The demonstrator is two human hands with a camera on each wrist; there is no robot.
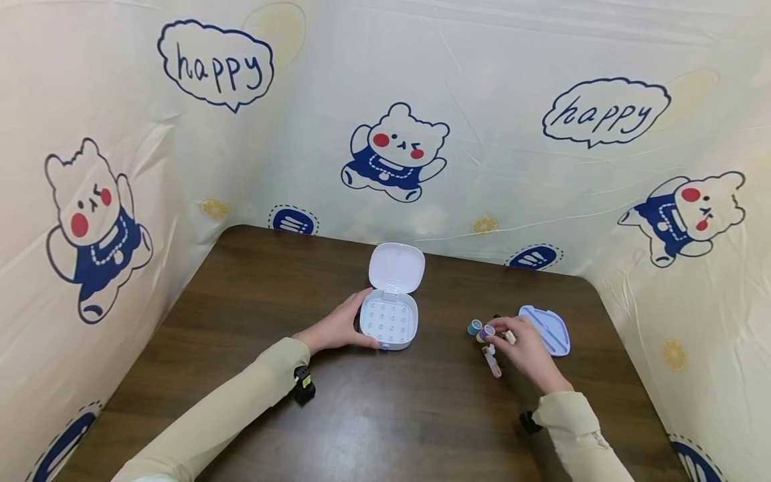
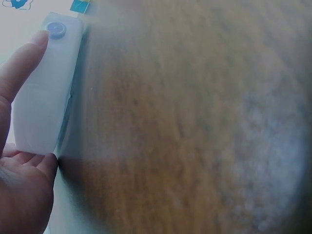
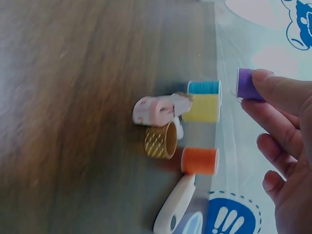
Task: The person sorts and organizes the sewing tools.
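A white plastic box (image 1: 394,347) with its lid (image 1: 396,268) swung up stands mid-table, small pegs across its floor. My left hand (image 1: 343,327) grips the box's left side, thumb near the round front button (image 2: 57,30). Over to the right, my right hand (image 1: 530,348) pinches a purple thread spool (image 3: 247,84) between thumb and fingers, held above the table. Near it lie a blue thread spool (image 3: 204,87), a yellow spool (image 3: 202,108), an orange spool (image 3: 201,161), a gold dimpled thimble ring (image 3: 161,140) and a rolled pink-and-white tape measure (image 3: 146,112).
A light blue tray-like piece (image 1: 557,335) lies beyond the right hand. A white-handled tool (image 3: 173,204), its kind unclear, sits by the orange spool. Brown wooden tabletop (image 1: 289,268) surrounds the box, and a printed cloth (image 1: 482,100) hangs behind the table.
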